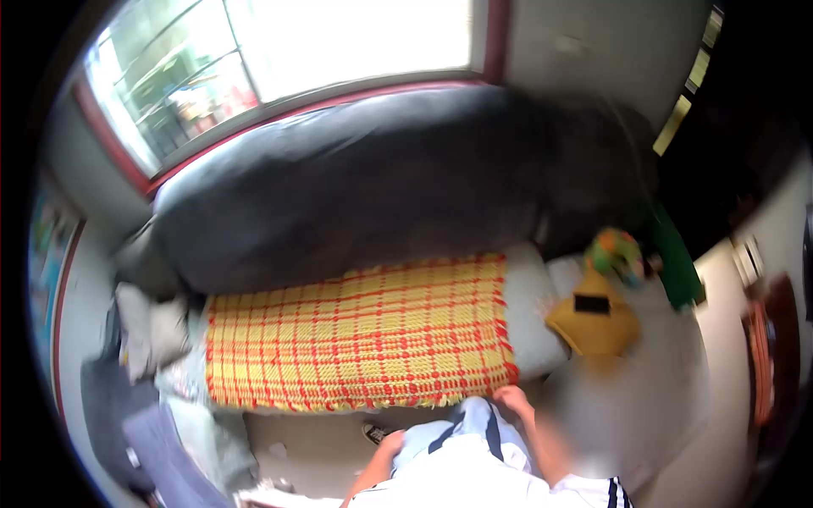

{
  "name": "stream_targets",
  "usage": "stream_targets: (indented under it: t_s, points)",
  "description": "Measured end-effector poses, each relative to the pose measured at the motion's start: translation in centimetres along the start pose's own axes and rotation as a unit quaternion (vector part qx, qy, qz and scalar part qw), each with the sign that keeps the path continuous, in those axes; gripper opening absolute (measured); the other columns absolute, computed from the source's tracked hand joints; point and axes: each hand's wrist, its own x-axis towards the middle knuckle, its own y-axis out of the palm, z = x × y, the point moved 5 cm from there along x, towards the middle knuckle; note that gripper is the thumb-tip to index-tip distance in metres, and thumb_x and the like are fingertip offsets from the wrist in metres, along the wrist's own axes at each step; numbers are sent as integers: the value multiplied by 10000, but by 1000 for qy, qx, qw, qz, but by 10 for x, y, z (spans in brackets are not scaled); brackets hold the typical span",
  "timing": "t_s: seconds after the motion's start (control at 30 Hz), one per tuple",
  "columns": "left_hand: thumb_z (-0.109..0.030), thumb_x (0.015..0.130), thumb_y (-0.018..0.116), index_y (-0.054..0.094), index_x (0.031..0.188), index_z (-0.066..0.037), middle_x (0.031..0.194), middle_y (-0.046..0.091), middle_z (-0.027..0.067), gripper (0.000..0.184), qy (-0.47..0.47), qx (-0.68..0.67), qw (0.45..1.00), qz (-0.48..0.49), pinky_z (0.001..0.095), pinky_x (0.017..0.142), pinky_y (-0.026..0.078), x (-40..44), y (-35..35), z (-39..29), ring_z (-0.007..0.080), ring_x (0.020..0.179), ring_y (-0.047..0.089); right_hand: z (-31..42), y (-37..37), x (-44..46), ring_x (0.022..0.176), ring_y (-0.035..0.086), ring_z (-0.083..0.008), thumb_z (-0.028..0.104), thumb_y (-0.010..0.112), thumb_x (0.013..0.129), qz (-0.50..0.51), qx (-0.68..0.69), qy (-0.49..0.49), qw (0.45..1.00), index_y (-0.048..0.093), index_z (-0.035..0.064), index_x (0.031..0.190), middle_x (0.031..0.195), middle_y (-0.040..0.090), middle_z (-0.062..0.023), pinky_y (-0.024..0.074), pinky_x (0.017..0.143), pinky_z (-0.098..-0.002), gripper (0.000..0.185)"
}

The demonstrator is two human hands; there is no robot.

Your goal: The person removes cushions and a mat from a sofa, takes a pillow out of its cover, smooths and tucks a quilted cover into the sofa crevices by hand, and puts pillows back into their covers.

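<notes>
A flat rectangular yellow woven cover with a red check and fringed edges (356, 334) lies spread along the pale grey seat (532, 347) of a long sofa, just in front of a bulky dark grey fabric backrest (356, 195) that runs under a red-framed window (364, 42). The person's right hand (508, 396) is at the cover's near right corner — whether the fingers grip the fringe or only rest beside it, I cannot tell. The left hand (392, 442) is down by the left thigh of the light blue trousers (470, 423), near a black-and-white shoe (373, 433) on the floor; its fingers are too blurred to tell whether they are open or closed. The white shirt (457, 478) has dark stripes on its right sleeve. To the right of the cover lies a mustard-yellow cloth item (608, 332) bearing a black rectangular patch (591, 303) — any lettering there is too blurred to read. A multicoloured rounded object (616, 254) sits just behind it. On the left wall hangs a bluish poster with a reddish edge (52, 245), its print likewise illegible, and below it a pale cushion (152, 330) leans at the sofa's left end.
</notes>
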Motion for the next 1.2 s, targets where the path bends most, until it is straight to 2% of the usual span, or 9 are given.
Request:
stream_targets:
  t_s: [0.07, 0.17, 0.23, 0.4, 0.53, 0.7, 0.8, 1.0, 1.2]
  points:
    - [-226, 856, 415, 463, 1207, -58, 1207, 493, 140, 392, 233, -102, 964, 77, 323, 917, 353, 32, 7, -51, 222, 1078, 478, 36, 20, 23, 650, 569, -130, -6, 487, 724, 68, 107, -61, 990, 634, 9, 678, 696, 625, -66, 463, 619, -267, 154]
    - [-297, 860, 455, 537, 1113, -46, 1091, 574, 128, 366, 202, -63, 957, 197, 308, 856, 386, -17, -16, -181, 191, 1016, 522, 156, -20, -13, 712, 562, -128, -40, 442, 740, 105, 180, -154, 966, 614, -2, 731, 790, 624, -63, 454, 677, -264, 177]
    - [-301, 861, 449, 568, 1065, -63, 1035, 600, 120, 335, 206, -82, 970, 94, 312, 823, 410, -14, -21, -168, 204, 974, 554, 282, -34, -78, 743, 551, -143, -51, 408, 756, 99, 152, -323, 929, 597, 1, 761, 798, 607, -79, 434, 719, -253, 196]
    - [-161, 800, 486, 626, 952, -90, 838, 633, 103, 218, 9, -230, 922, -310, 334, 695, 462, 0, -5, 16, 216, 758, 589, 483, -68, -281, 641, 560, -189, 132, 495, 791, 25, 204, -733, 648, 535, 74, 763, 719, 590, -79, 441, 694, -351, 76]
    - [-249, 780, 477, 639, 884, -57, 883, 629, 140, 272, -270, -268, 869, -315, 367, 729, 455, -78, 33, 135, 248, 806, 592, 508, -101, -365, 783, 491, -226, 256, 461, 866, 105, 37, -852, 512, 259, 398, 1274, 1073, 363, -50, 355, 601, -368, 478]
    - [-252, 773, 443, 630, 900, -56, 943, 604, 168, 299, -297, -223, 896, -245, 404, 769, 444, -169, 88, 159, 316, 880, 579, 532, -107, -381, 741, 470, -226, 145, 433, 849, 102, 81, -899, 419, 394, 320, 1153, 1051, 408, -43, 351, 605, -352, 353]
    - [-263, 785, 439, 631, 912, -63, 950, 601, 166, 305, -224, -162, 939, -203, 399, 754, 444, -170, 132, 161, 314, 876, 578, 552, -85, -385, 766, 472, -224, 179, 440, 855, 200, 179, -713, 648, 442, 231, 1122, 1012, 454, -70, 359, 607, -325, 273]
    - [-267, 788, 439, 631, 917, -65, 949, 603, 164, 307, -193, -224, 943, -153, 396, 749, 445, -157, 120, 145, 313, 871, 579, 593, -49, -413, 623, 496, -196, 178, 449, 861, 219, 105, -705, 666, 515, 119, 1039, 878, 531, -108, 409, 575, -290, 199]
    - [-270, 790, 438, 630, 923, -67, 948, 604, 162, 309, -176, -285, 917, -216, 394, 744, 445, -168, 44, 181, 312, 866, 580, 650, 45, -443, 517, 471, -175, 128, 447, 856, 549, -160, -511, 642, 516, 120, 1055, 798, 543, -96, 420, 521, -281, 211]
